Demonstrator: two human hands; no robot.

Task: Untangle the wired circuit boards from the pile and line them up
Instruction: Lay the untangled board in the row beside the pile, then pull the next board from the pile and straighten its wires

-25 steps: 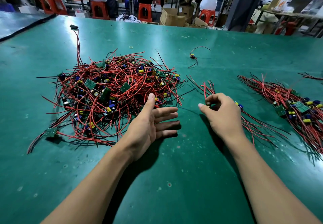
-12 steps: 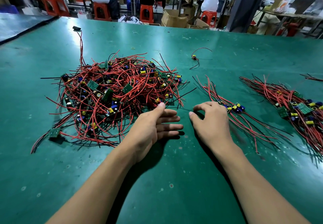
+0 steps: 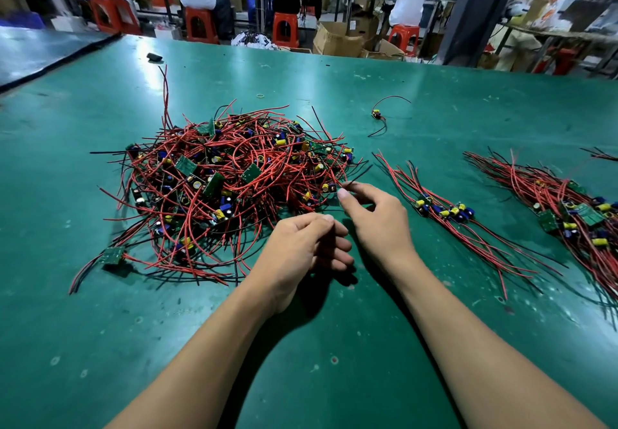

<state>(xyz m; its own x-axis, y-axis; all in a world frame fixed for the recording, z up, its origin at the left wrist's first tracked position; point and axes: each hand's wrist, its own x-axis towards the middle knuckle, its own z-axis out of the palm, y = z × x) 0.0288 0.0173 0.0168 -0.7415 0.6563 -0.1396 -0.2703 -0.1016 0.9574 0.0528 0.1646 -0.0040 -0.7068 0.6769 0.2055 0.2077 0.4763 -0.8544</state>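
My right hand [image 3: 374,217] reaches to the near right edge of the pile [image 3: 217,177], a heap of small green circuit boards with yellow and blue capacitors, knotted in red and black leads; there my thumb and forefinger are pressed together on a thin black wire [image 3: 359,174], just beside a little board with a yellow capacitor [image 3: 329,187], while my other fingers curl loosely behind; my left hand [image 3: 301,244] hangs close beside it, over the green table [image 3: 301,361] at the pile's near edge, fingers loosely curled toward the palm, thumb tip against the forefinger, though whether they pinch anything I cannot tell; to the right of my hands lies a small bundle [image 3: 444,211] of boards, their leads running straight and side by side; farther right, apart from it, a larger bundle [image 3: 568,214] lies the same way; one stray board [image 3: 377,114] with a curved red lead sits alone beyond the pile, well apart from the bundles; a single board [image 3: 112,256] pokes out at the pile's near left edge; beyond the far end of the table, people sit on red stools [image 3: 199,25] among cardboard boxes
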